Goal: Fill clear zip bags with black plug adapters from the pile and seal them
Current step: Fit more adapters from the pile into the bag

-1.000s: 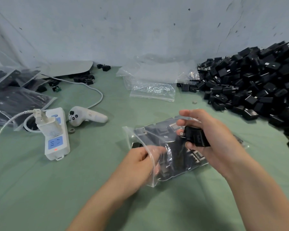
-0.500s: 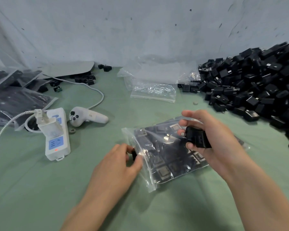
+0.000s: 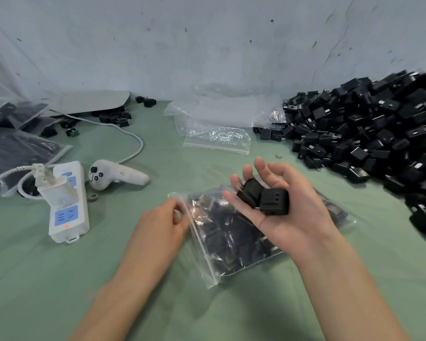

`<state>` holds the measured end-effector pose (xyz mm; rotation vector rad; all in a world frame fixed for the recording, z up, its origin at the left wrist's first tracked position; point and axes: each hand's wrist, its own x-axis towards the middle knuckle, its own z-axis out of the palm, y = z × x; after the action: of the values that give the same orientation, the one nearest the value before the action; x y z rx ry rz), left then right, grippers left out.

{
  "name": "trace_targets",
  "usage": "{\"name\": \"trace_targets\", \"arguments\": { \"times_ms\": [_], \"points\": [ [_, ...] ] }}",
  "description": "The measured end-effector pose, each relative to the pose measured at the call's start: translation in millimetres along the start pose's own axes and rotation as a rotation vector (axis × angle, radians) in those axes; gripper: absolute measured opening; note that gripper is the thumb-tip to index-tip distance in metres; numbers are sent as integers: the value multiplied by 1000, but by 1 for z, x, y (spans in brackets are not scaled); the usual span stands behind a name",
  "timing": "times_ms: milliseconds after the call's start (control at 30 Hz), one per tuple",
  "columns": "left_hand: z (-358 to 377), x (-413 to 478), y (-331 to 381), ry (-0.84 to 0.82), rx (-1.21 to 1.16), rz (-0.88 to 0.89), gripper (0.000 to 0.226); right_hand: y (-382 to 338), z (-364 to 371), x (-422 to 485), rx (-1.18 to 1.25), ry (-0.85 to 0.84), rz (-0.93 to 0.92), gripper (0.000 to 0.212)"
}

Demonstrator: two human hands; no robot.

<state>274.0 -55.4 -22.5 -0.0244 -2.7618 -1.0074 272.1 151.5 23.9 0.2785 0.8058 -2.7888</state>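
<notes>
The left hand (image 3: 162,222) pinched the mouth of the bag (image 3: 231,247), clear, stuffed black, lying on the near cloth (image 3: 59,291). Over it the right hand (image 3: 288,217) lay palm-up, fingers spread, carrying two boxy black adapters (image 3: 273,201). The pile (image 3: 369,134) sat far right.

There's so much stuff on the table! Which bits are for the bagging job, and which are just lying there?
For the job:
- zip bag, pinched at its edge by the left hand
- two adapters lying on the right hand
- adapter pile
- empty bags
- filled bags

Just lying about:
- power strip
- white controller
- white cable
</notes>
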Motion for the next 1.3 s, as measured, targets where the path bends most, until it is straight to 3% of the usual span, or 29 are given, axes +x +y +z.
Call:
{"name": "trace_targets", "arguments": {
  "times_ms": [100, 167, 300, 400, 633, 800, 900, 1067, 1300],
  "points": [
    [-16, -10, -8, 124, -85, -64, 15, 5, 4, 2, 90, -9, 37, 12],
    [-26, -20, 0, 237, -246, -12, 18, 10, 7, 2, 93, -15, 44, 14],
    [-18, -36, 38, 43, -452, 154, 26, 30, 19, -1, -14, -43, 81, 15],
    [-6, -40, 45, 77, -442, 187, 20, 44, 23, -6, -52, -83, 91, 23],
    [-15, -36, 42, 64, -733, 19, 15, 42, 26, -12, -150, -130, 90, 34],
    [-41, -31, 0, 131, -1124, -369, 4, -3, 12, -8, 128, 45, -7, 20],
    [-38, -37, -21, -15, -1007, -508, 9, -31, -8, -7, 225, 165, -151, 21],
    [-15, -38, -6, -175, -816, -374, 28, -51, -34, -7, 303, 307, -246, 30],
    [2, -33, 18, -101, -741, -209, 16, -48, -34, -5, 300, 306, -215, 25]
  ]
}}
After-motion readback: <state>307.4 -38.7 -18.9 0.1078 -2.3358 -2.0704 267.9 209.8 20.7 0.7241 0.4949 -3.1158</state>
